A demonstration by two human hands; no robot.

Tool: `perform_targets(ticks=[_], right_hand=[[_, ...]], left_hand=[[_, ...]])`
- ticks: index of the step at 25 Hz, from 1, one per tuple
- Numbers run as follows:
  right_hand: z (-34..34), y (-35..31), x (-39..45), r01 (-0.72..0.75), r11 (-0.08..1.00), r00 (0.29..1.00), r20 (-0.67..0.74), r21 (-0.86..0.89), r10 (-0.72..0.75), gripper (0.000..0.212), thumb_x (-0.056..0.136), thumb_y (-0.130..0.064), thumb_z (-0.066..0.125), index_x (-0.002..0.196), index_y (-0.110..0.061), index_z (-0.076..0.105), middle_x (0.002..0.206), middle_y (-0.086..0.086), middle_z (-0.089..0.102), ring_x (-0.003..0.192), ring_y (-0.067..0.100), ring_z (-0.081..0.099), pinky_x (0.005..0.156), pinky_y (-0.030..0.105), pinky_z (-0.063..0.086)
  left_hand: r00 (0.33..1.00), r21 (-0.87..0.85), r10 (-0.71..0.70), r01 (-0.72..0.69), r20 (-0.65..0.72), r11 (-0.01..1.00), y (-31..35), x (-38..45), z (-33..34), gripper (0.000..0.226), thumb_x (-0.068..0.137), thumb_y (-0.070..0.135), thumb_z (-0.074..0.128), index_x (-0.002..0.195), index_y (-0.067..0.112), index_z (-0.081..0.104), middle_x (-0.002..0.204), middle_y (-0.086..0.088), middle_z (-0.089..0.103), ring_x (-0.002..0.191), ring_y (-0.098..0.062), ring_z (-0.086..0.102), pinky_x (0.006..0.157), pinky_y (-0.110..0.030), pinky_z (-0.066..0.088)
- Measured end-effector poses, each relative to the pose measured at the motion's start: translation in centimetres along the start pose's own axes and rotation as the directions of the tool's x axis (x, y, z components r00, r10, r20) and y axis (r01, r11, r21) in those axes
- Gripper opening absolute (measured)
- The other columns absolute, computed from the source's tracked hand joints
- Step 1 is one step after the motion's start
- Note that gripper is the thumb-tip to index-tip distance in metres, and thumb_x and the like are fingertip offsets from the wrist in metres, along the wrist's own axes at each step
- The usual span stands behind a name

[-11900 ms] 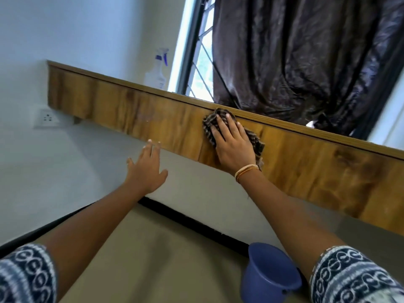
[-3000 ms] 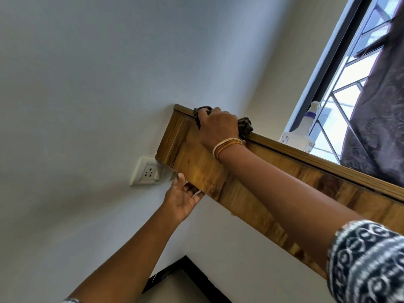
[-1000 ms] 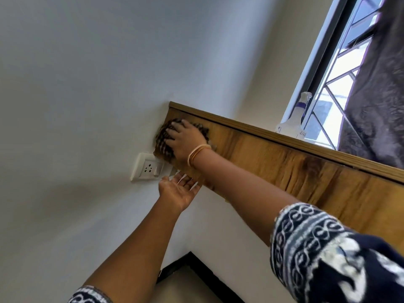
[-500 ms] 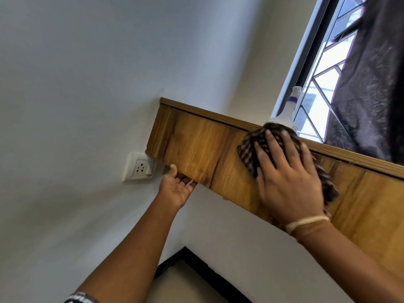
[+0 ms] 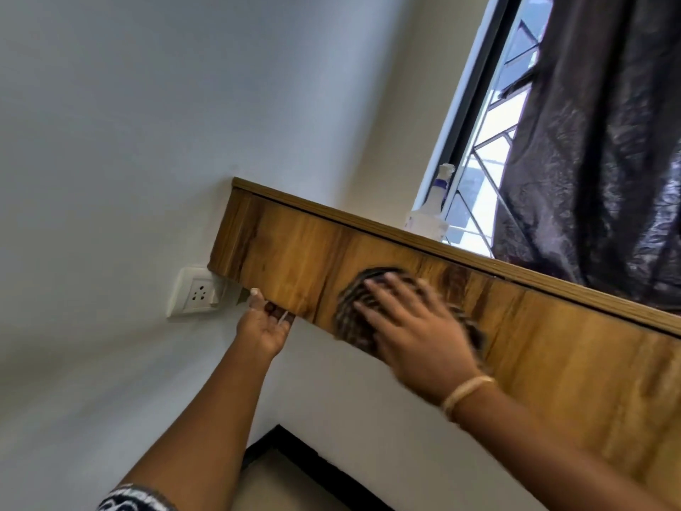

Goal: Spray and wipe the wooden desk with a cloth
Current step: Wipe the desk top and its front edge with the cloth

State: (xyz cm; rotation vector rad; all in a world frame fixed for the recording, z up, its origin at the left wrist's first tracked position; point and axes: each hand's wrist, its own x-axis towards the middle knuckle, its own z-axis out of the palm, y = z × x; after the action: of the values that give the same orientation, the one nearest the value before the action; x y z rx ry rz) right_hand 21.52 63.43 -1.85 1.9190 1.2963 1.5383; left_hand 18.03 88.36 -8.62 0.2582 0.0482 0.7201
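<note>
Home room: wall-mounted wooden desk, dark curtain, grilled window, wall socket.

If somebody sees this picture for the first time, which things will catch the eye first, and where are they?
First comes the right hand, blurred, pressing a checked cloth flat against the front panel of the wooden desk in the middle. To its left, the left hand touches the panel's bottom edge, next to a white wall socket. At the upper right, a spray bottle stands on the desk beside the window with its dark curtain.
</note>
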Motion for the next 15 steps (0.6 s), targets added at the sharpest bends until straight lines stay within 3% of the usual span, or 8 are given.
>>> perform_targets(ticks=[2, 6, 8, 9, 11, 12, 13, 15], right_hand=[[-2.3, 4.9, -3.7, -0.196, 0.979, 0.978, -0.090, -0.051, 0.190, 0.050, 0.093, -0.036, 0.051, 0.141, -0.023, 0.054, 0.156, 0.007, 0.039, 0.146, 0.031, 0.030, 0.118, 0.055, 0.023], [-2.5, 5.5, -2.9, -0.295, 0.949, 0.950, -0.144, -0.114, 0.278, 0.051, 0.095, -0.033, 0.046, 0.143, -0.018, 0.051, 0.158, 0.013, 0.033, 0.148, 0.036, 0.025, 0.120, 0.054, 0.017], [-0.9, 2.8, -1.6, -0.181, 0.979, 0.982, -0.080, -0.097, 0.174, 0.053, 0.091, -0.032, 0.052, 0.143, -0.019, 0.051, 0.157, 0.012, 0.036, 0.147, 0.036, 0.027, 0.120, 0.054, 0.016], [0.0, 1.4, -2.0, -0.022, 0.994, 1.000, -0.017, -0.104, 0.021, 0.053, 0.089, -0.032, 0.054, 0.140, -0.019, 0.054, 0.156, 0.012, 0.038, 0.146, 0.035, 0.029, 0.119, 0.053, 0.016], [0.9, -0.1, -4.8, 0.312, 0.940, 0.946, 0.132, -0.135, -0.295, 0.049, 0.087, -0.035, 0.055, 0.133, -0.020, 0.060, 0.154, 0.010, 0.041, 0.144, 0.033, 0.033, 0.120, 0.051, 0.015], [0.7, 0.3, -6.5, 0.378, 0.916, 0.919, 0.171, -0.134, -0.355, 0.047, 0.088, -0.036, 0.054, 0.132, -0.021, 0.061, 0.154, 0.008, 0.041, 0.144, 0.032, 0.034, 0.120, 0.051, 0.015], [0.1, 1.6, -8.1, 0.360, 0.925, 0.927, 0.161, -0.119, -0.340, 0.046, 0.091, -0.036, 0.052, 0.134, -0.022, 0.059, 0.154, 0.007, 0.041, 0.145, 0.031, 0.034, 0.120, 0.050, 0.017], [-1.9, 5.8, -10.4, 0.171, 0.981, 0.984, 0.059, -0.089, -0.166, 0.048, 0.096, -0.037, 0.047, 0.142, -0.025, 0.052, 0.155, 0.005, 0.041, 0.145, 0.029, 0.035, 0.118, 0.050, 0.023]], left_hand=[[1.000, 0.005, 0.008, -0.008, -0.023, 1.000, -0.2, -0.3, 0.0, 0.052, 0.101, 0.040, 0.041, 0.144, 0.012, 0.041, 0.144, -0.014, 0.050, 0.130, -0.030, 0.049, 0.096, -0.044, 0.043], [0.994, 0.088, -0.094, 0.098, -0.053, 0.991, -2.1, -2.3, 1.3, 0.055, 0.100, 0.049, 0.038, 0.141, 0.012, 0.045, 0.135, -0.012, 0.055, 0.115, -0.027, 0.055, 0.096, -0.044, 0.045], [0.989, 0.144, -0.126, 0.135, -0.072, 0.980, -4.5, -4.3, 2.1, 0.053, 0.101, 0.051, 0.035, 0.140, 0.017, 0.045, 0.128, -0.012, 0.056, 0.111, -0.028, 0.055, 0.093, -0.045, 0.047], [0.990, 0.176, -0.112, 0.126, -0.091, 0.976, -5.6, -5.4, 2.4, 0.050, 0.102, 0.049, 0.034, 0.140, 0.019, 0.043, 0.127, -0.011, 0.055, 0.111, -0.029, 0.056, 0.089, -0.045, 0.049], [0.987, 0.255, -0.098, 0.128, -0.127, 0.958, -7.0, -7.4, 3.0, 0.045, 0.105, 0.042, 0.033, 0.143, 0.019, 0.040, 0.134, -0.011, 0.055, 0.116, -0.031, 0.058, 0.083, -0.043, 0.051], [0.985, 0.303, -0.104, 0.141, -0.136, 0.942, -7.4, -8.3, 3.1, 0.042, 0.106, 0.033, 0.034, 0.145, 0.017, 0.039, 0.136, -0.014, 0.054, 0.119, -0.033, 0.058, 0.084, -0.042, 0.051], [0.983, 0.368, -0.118, 0.162, -0.140, 0.915, -7.7, -9.3, 3.4, 0.040, 0.106, 0.023, 0.036, 0.145, 0.013, 0.039, 0.137, -0.017, 0.054, 0.120, -0.035, 0.058, 0.086, -0.040, 0.051], [0.979, 0.492, -0.135, 0.195, -0.156, 0.848, -8.2, -11.4, 4.1, 0.034, 0.102, 0.005, 0.043, 0.135, -0.001, 0.045, 0.128, -0.021, 0.058, 0.107, -0.035, 0.065, 0.079, -0.036, 0.054]])
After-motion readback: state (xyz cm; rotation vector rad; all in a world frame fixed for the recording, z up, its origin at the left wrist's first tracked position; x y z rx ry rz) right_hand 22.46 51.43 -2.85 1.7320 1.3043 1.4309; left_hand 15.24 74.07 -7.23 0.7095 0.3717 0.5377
